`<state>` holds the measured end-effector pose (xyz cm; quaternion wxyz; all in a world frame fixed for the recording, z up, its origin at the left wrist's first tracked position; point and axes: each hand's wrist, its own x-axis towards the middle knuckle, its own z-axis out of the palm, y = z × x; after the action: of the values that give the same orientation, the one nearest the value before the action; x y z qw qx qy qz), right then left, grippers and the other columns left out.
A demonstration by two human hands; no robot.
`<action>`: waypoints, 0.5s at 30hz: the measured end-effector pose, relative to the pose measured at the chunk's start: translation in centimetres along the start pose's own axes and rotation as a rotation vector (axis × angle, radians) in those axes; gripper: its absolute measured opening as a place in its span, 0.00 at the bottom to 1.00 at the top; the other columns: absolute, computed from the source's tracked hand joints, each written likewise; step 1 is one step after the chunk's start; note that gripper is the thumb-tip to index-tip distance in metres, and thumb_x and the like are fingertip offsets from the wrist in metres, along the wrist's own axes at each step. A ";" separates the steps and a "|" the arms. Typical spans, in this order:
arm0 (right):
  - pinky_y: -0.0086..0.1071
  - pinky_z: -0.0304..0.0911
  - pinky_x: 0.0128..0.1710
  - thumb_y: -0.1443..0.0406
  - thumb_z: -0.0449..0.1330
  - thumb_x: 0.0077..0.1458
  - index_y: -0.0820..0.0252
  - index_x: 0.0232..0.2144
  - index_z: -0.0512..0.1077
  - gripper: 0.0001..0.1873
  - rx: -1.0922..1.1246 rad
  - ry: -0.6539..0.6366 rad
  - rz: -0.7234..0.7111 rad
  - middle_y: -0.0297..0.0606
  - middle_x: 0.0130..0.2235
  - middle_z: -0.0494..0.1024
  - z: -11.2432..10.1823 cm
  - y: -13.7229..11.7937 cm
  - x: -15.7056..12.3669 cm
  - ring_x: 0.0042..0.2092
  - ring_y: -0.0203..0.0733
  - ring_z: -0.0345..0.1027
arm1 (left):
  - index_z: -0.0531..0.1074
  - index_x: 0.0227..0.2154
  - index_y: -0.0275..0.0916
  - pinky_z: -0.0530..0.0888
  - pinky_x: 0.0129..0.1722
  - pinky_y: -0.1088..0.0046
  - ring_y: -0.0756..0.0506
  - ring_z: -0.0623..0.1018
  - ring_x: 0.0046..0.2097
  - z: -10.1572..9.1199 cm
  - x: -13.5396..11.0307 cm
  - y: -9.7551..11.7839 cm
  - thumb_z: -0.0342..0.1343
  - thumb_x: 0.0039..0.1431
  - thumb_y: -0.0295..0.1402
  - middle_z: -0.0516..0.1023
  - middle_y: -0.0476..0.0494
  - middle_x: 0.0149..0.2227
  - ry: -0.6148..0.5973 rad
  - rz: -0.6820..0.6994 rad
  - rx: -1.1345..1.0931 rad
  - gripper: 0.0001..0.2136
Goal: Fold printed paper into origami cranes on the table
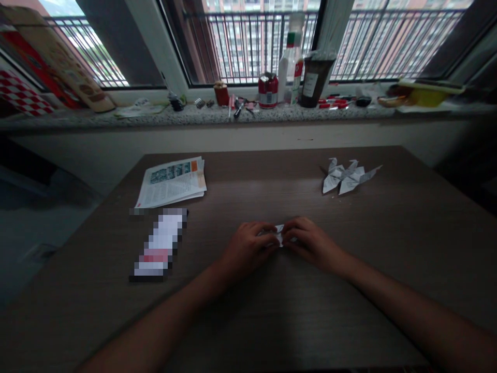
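Note:
At the middle of the brown table, a small piece of folded paper (280,235) shows between my two hands. My left hand (250,243) has its fingers closed on the paper's left side. On the other side my right hand (306,239) grips it, thumb and fingers bent in toward it. The fingers cover most of the paper, so its full shape is hidden. Farther back on the right lie folded paper cranes (347,176), made of printed paper, side by side and touching.
A stack of printed sheets (173,181) lies at the back left of the table (248,316). Nearer stands out a blurred phone (161,243), lying flat. Behind, the stone windowsill (155,120) bears a red can (267,90), a bottle (287,72), a dark cup (313,80) and small tools.

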<state>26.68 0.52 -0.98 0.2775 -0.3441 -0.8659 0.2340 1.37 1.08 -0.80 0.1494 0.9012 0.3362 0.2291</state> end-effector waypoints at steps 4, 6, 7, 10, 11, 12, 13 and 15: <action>0.43 0.67 0.50 0.68 0.62 0.66 0.56 0.41 0.75 0.02 -0.002 0.044 0.059 0.40 0.45 0.78 0.4 0.0 0.5 0.49 0.47 0.71 | 0.77 0.43 0.40 0.74 0.51 0.56 0.40 0.79 0.51 0.3 0.3 0.2 0.59 0.68 0.28 0.80 0.42 0.51 0.029 -0.077 -0.051 0.04; 0.41 0.67 0.47 0.67 0.61 0.67 0.56 0.40 0.74 0.02 -0.021 0.066 0.096 0.39 0.42 0.79 0.4 -0.2 0.7 0.46 0.47 0.71 | 0.76 0.42 0.39 0.75 0.51 0.58 0.41 0.80 0.50 0.4 0.4 0.2 0.58 0.68 0.27 0.80 0.42 0.49 0.044 -0.103 -0.084 0.03; 0.40 0.66 0.46 0.67 0.61 0.67 0.56 0.39 0.74 0.02 -0.034 0.076 0.107 0.39 0.40 0.78 0.5 -0.3 0.8 0.45 0.46 0.71 | 0.76 0.41 0.39 0.75 0.51 0.58 0.41 0.80 0.49 0.4 0.5 0.3 0.58 0.68 0.27 0.80 0.42 0.48 0.050 -0.112 -0.096 0.03; 0.39 0.67 0.44 0.67 0.60 0.67 0.56 0.41 0.74 0.02 -0.078 0.091 0.092 0.39 0.40 0.79 0.6 -0.4 0.9 0.44 0.46 0.72 | 0.75 0.40 0.40 0.75 0.50 0.60 0.42 0.80 0.48 0.4 0.8 0.5 0.58 0.67 0.26 0.79 0.44 0.46 0.072 -0.141 -0.112 0.03; 0.39 0.67 0.44 0.67 0.60 0.68 0.56 0.42 0.75 0.03 -0.101 0.091 0.083 0.40 0.41 0.79 0.6 -0.4 0.9 0.45 0.46 0.72 | 0.75 0.40 0.40 0.75 0.50 0.61 0.43 0.79 0.47 0.4 0.9 0.5 0.58 0.67 0.25 0.79 0.44 0.46 0.077 -0.149 -0.111 0.04; 0.39 0.67 0.44 0.67 0.59 0.68 0.56 0.42 0.75 0.04 -0.128 0.089 0.072 0.41 0.42 0.79 0.7 -0.4 0.8 0.45 0.46 0.72 | 0.75 0.40 0.40 0.75 0.50 0.61 0.43 0.79 0.47 0.4 1.0 0.6 0.58 0.67 0.25 0.79 0.44 0.45 0.080 -0.153 -0.107 0.03; 0.39 0.67 0.44 0.67 0.59 0.68 0.56 0.43 0.75 0.05 -0.157 0.084 0.061 0.42 0.42 0.79 0.8 -0.3 0.7 0.45 0.47 0.72 | 0.75 0.40 0.39 0.75 0.50 0.61 0.43 0.79 0.47 0.5 1.1 0.6 0.58 0.67 0.25 0.79 0.44 0.45 0.082 -0.154 -0.098 0.03; 0.40 0.68 0.44 0.66 0.58 0.69 0.56 0.43 0.76 0.06 -0.215 0.067 0.042 0.43 0.43 0.79 0.8 -0.1 0.5 0.45 0.47 0.72 | 0.74 0.41 0.39 0.75 0.49 0.62 0.42 0.79 0.47 0.6 1.1 0.7 0.59 0.67 0.26 0.79 0.44 0.44 0.085 -0.152 -0.055 0.03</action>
<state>25.78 0.61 -1.36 0.2628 -0.3974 -0.8689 0.1340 2.76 1.26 -0.67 0.1766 0.8582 0.4030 0.2642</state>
